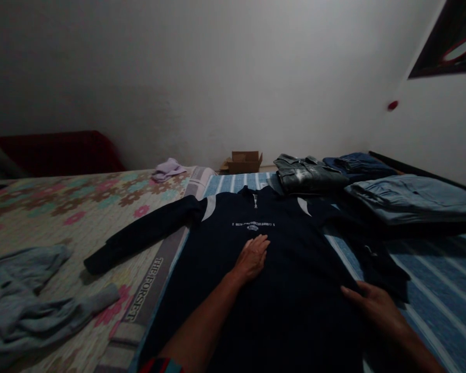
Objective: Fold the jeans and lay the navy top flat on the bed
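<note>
in the head view, the dark pullover [291, 264] lies front up on the blue striped sheet [442, 280], one sleeve reaching over the patterned cover [77, 207]; the left hand [252, 259] rests on its chest with fingers released, while the right hand [376, 305] has its thumb at the side edge, and whether its hidden fingers are grasping the cloth i cannot tell. a pull from that side could bunch the chest if the left palm dragged along, or skew the bent far sleeve, and its shoulder might nudge the folded grey garment [310, 173] lying close by.
</note>
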